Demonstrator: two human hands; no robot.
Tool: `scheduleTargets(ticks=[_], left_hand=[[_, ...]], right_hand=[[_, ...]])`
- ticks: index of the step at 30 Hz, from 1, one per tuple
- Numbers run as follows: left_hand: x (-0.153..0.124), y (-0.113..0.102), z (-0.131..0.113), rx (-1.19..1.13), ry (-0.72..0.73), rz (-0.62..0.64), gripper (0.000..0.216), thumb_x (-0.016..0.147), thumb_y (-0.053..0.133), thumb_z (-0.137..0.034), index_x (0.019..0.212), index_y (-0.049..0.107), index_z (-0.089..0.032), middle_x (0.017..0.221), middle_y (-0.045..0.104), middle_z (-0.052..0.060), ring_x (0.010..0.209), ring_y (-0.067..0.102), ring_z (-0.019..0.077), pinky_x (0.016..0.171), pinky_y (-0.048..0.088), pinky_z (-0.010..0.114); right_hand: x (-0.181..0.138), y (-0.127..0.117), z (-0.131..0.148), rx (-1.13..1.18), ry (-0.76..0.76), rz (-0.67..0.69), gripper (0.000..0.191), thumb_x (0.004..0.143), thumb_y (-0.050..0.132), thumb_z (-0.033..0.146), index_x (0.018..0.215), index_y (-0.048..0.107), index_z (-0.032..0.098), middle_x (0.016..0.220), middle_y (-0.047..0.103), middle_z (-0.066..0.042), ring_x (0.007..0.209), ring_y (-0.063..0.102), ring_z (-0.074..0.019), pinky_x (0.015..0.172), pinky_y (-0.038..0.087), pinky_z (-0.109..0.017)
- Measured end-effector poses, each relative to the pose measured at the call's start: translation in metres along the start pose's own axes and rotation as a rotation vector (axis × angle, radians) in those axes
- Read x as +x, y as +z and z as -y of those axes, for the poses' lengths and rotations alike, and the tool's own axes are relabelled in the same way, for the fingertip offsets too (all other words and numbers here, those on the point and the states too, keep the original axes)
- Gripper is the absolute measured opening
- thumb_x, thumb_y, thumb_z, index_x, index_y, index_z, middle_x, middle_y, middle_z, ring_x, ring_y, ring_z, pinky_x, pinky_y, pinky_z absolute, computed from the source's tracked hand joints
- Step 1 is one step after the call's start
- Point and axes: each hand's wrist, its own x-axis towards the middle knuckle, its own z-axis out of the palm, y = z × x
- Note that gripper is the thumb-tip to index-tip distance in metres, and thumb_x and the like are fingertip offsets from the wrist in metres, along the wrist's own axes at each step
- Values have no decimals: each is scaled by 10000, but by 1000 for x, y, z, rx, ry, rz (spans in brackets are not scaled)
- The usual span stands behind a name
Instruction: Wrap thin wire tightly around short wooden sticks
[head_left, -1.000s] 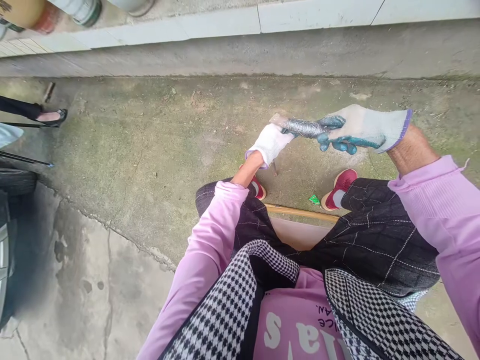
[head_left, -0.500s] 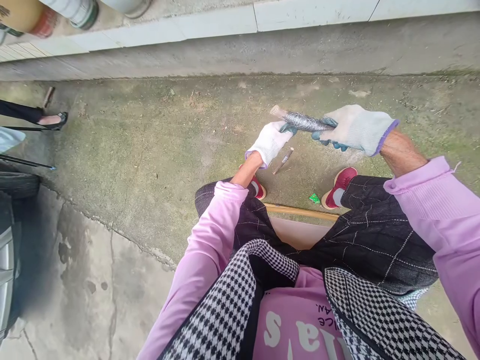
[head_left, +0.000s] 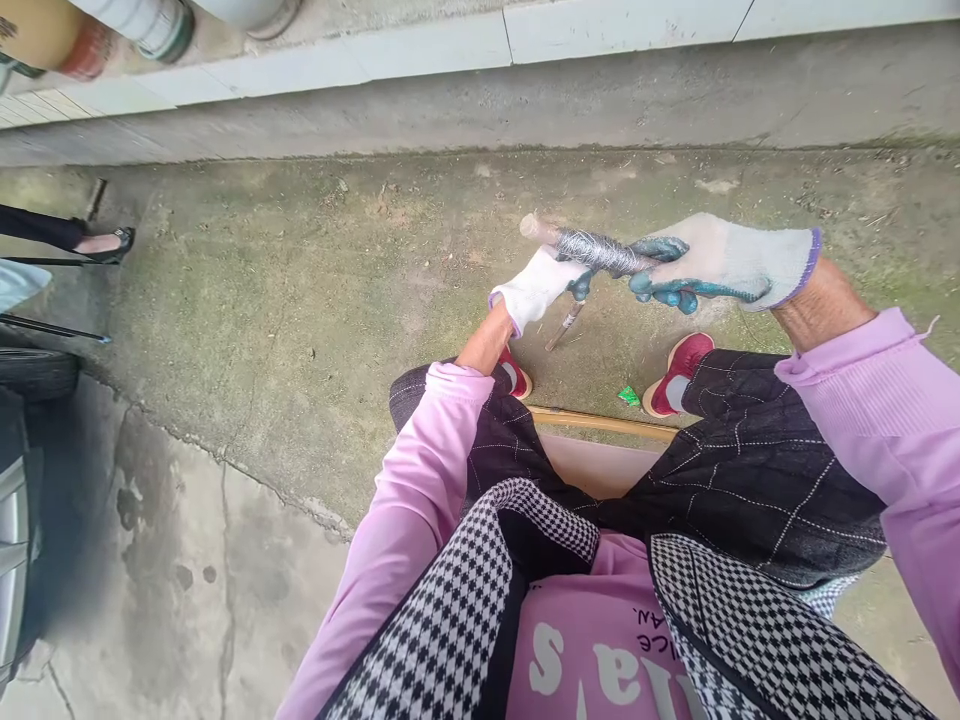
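A wooden stick wound with silvery wire is held above the ground, lying nearly level with its bare pale end to the left. My right hand, in a white glove with a blue-green coated palm, is closed round the stick's right end. Against the winding's left part, from below, my left hand is closed, in a glove of the same kind. Its fingertips are partly hidden, so whether a loose wire strand is between them I cannot tell. A thinner stick with a wrapped middle lies on the ground under my left hand.
A small green wrapper lies by my right shoe. Ahead runs a raised tiled ledge with several containers at its left. Another person's foot is at far left, above a vehicle wheel.
The wire-wound stick has shifted slightly left and its right end has dipped. My right wrist has turned, showing more of the coated palm. My left hand stays close to the winding.
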Motion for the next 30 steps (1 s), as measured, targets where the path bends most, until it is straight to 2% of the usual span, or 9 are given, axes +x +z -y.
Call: scheduleTargets(ticks=[3, 6, 10, 13, 16, 19, 23, 27, 30], left_hand=[[-1, 6, 3, 38, -22, 9, 445, 1168, 699, -3, 806, 625, -251, 713, 604, -34, 708, 504, 149, 794, 503, 378], [-4, 6, 6, 128, -1, 19, 445, 1184, 741, -102, 788, 625, -268, 649, 557, -16, 801, 569, 189, 877, 532, 419], [-13, 3, 5, 229, 34, 83, 261, 1185, 733, -182, 953, 821, -262, 686, 645, -7, 928, 656, 228, 999, 564, 438], [-19, 4, 2, 290, 60, 165, 218, 1160, 707, -165, 1163, 918, -215, 802, 705, -23, 808, 635, 183, 901, 566, 388], [-21, 0, 1, 325, 76, 166, 168, 1125, 749, -182, 1072, 908, -196, 825, 705, -16, 723, 625, 166, 821, 574, 367], [-20, -8, 2, 339, 86, 99, 187, 1111, 769, -199, 945, 850, -229, 782, 664, -11, 713, 655, 194, 803, 593, 384], [-15, -19, 7, 394, 107, 76, 196, 1062, 773, -166, 880, 807, -231, 800, 676, -2, 758, 679, 204, 853, 602, 392], [-6, -21, 16, 324, 103, 44, 80, 1008, 841, -198, 929, 848, -201, 856, 748, 21, 828, 755, 206, 888, 649, 365], [-1, -16, 18, 280, 99, 66, 67, 1018, 835, -188, 952, 845, -197, 874, 766, 21, 860, 767, 202, 903, 661, 351]], right_hand=[[0, 6, 8, 35, 13, -23, 168, 1071, 988, 234, 1070, 822, 264, 821, 723, 16, 619, 559, -125, 489, 482, -234], [-2, 13, 22, 54, 49, -68, 184, 1078, 891, 94, 1045, 784, 241, 812, 688, 17, 626, 515, -118, 493, 462, -226], [1, 15, 33, 30, 106, -144, 197, 1143, 907, 196, 1061, 737, 253, 826, 669, 2, 684, 510, -153, 585, 486, -288], [14, 7, 31, -294, 172, -315, 234, 1186, 847, 248, 1040, 665, 269, 866, 668, -19, 781, 576, -197, 754, 508, -349], [27, -2, 22, -750, 222, -386, 297, 1184, 835, 269, 991, 610, 277, 913, 722, -69, 876, 611, -229, 823, 419, -390], [29, -4, 11, -848, 238, -280, 366, 1079, 904, 178, 874, 617, 273, 759, 684, -55, 767, 564, -219, 762, 351, -409], [20, 2, -4, -795, 277, 26, 364, 1004, 880, 79, 747, 689, 253, 556, 567, 9, 596, 458, -178, 665, 327, -385], [8, 0, -7, -491, 264, 195, 174, 1022, 905, 129, 895, 829, 221, 610, 594, 39, 578, 505, -156, 604, 358, -340], [0, -4, 4, -295, 181, 173, 111, 1019, 961, 181, 986, 866, 227, 670, 624, 42, 606, 503, -151, 577, 387, -306]])
